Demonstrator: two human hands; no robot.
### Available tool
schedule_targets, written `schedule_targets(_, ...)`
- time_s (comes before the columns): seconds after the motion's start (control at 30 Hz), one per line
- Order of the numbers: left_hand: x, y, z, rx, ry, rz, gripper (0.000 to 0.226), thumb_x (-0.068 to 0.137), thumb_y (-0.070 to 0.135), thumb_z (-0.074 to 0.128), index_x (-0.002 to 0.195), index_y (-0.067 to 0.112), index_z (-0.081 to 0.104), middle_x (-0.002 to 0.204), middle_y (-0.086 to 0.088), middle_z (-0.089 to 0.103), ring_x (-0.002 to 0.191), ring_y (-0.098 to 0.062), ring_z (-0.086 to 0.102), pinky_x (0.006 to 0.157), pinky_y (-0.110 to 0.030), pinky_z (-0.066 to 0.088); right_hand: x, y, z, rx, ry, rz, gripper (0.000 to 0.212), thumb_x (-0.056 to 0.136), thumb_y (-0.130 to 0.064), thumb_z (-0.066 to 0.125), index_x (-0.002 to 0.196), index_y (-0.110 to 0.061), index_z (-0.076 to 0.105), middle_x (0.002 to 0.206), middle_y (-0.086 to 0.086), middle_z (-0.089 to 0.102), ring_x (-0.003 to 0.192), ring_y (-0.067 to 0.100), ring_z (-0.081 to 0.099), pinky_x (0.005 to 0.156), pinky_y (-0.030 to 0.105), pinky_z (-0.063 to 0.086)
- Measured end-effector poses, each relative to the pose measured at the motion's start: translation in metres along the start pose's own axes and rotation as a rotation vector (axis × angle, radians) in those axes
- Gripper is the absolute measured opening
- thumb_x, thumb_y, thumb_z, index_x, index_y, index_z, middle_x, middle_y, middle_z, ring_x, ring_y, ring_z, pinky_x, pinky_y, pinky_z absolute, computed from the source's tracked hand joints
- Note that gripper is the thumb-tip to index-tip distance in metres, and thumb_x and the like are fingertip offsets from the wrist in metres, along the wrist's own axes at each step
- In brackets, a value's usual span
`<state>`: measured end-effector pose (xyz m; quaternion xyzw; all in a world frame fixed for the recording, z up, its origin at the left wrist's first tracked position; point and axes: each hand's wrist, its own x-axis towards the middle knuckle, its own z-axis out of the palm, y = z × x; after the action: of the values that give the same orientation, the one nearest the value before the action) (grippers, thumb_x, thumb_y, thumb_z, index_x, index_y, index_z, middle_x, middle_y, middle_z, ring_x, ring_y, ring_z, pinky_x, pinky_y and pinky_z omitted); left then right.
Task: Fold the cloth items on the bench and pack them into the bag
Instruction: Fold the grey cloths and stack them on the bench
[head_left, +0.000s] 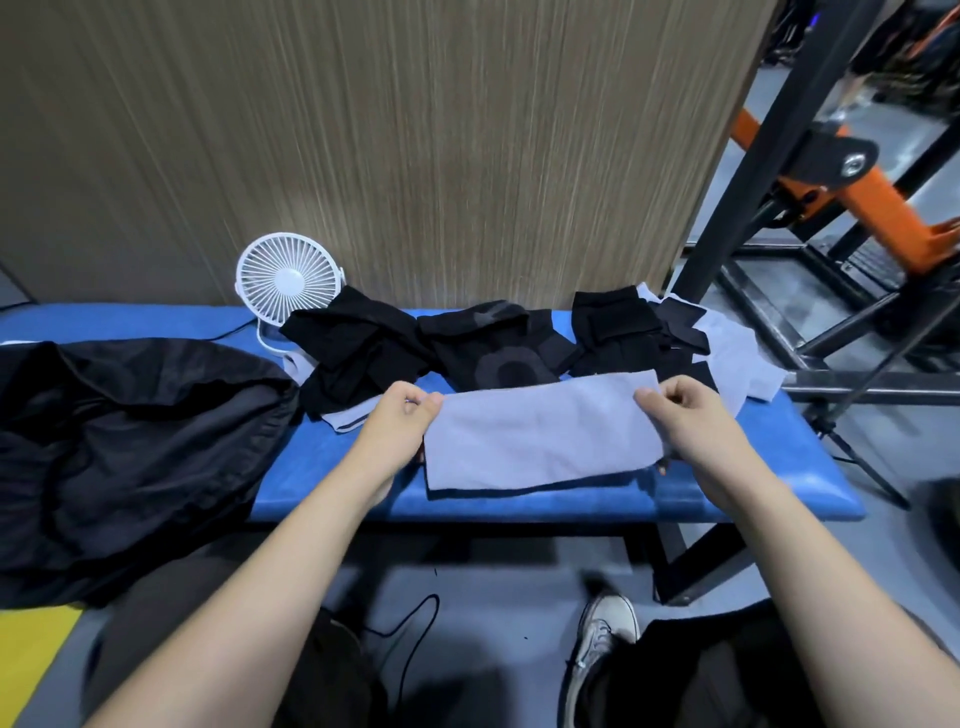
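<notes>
- a person's left hand (402, 423) pinches the far left corner of a pale grey cloth (540, 436), thumb and fingertips curled onto the fabric edge.
- the right hand (691, 415) grips the far right corner of the same cloth, fingers curled over its edge.
- the cloth lies stretched between the two hands on the near part of a blue padded bench (769, 467), its near edge close to the bench's front edge; it appears folded into a wide band.
- beyond it, a jumble of black garments (467, 343) sprawls across the middle of the bench, one piece showing a dim grey pattern.
- another pale grey cloth (737, 353) lies at the right end of the bench, partly under black pieces; a strip of similar pale fabric (343, 420) peeks from under the heap just left of the left hand.
- a black bag (130, 447) slumps over the left end of the bench, hanging down its front, well apart from the held cloth.
- a small white fan (288, 280) stands at the back of the bench against a wood-grain panel (415, 130), touching the black heap.
- a black and orange metal frame (841, 208) rises to the right; a pale sneaker (602, 639) shows on the grey floor below the bench.
</notes>
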<state>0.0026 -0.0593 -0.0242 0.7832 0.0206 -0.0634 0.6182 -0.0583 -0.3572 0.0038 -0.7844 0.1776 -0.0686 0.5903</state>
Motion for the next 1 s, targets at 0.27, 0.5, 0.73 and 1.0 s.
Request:
schedule_targets(0.27, -0.001, -0.012, -0.002, 0.052, -0.253, -0.094, 0.067, 0.081, 0.005, 0.079, 0.130, 0.033, 0.042, 0.104, -0.008, 0.064, 0.080, -0.013, 0.066, 0.071, -0.020, 0.050, -0.004, 0.008, 0.012, -0.293, -0.056, -0.014, 0.058, 0.082, 0.000, 0.061, 0.123, -0.037, 0.044, 0.077, 0.012, 0.060, 0.043, 0.024, 0.057, 0.040, 0.030, 0.045)
schedule_targets(0.5, 0.000, -0.013, 0.004, 0.065, -0.293, -0.075, 0.031, 0.069, 0.023, 0.076, 0.097, 0.034, 0.073, 0.092, -0.013, 0.065, 0.083, -0.021, 0.059, 0.082, -0.037, 0.048, -0.007, -0.008, 0.019, -0.204, -0.023, -0.337, 0.037, 0.083, 0.001, 0.059, 0.101, -0.030, 0.068, 0.102, -0.010, 0.066, 0.081, 0.008, 0.056, 0.065, 0.020, 0.045)
schedule_targets(0.73, -0.002, -0.016, -0.001, 0.002, -0.333, -0.096, 0.054, 0.084, 0.012, 0.058, 0.124, 0.048, 0.060, 0.086, -0.006, 0.058, 0.080, -0.018, 0.051, 0.078, -0.034, 0.046, -0.022, -0.027, 0.068, -0.197, -0.164, -0.487, 0.032, 0.084, 0.002, 0.065, 0.108, -0.019, 0.067, 0.111, 0.002, 0.059, 0.104, 0.009, 0.055, 0.083, 0.016, 0.043)
schedule_targets(1.0, -0.012, -0.016, -0.009, -0.218, -0.330, -0.165, 0.046, 0.104, 0.037, 0.046, 0.148, 0.036, 0.035, 0.125, 0.002, 0.065, 0.105, -0.023, 0.071, 0.082, -0.039, 0.059, -0.031, -0.020, 0.131, -0.451, -0.547, -0.537, 0.044, 0.086, -0.024, 0.075, 0.126, -0.024, 0.058, 0.107, -0.001, 0.050, 0.094, -0.005, 0.045, 0.084, 0.010, 0.034)
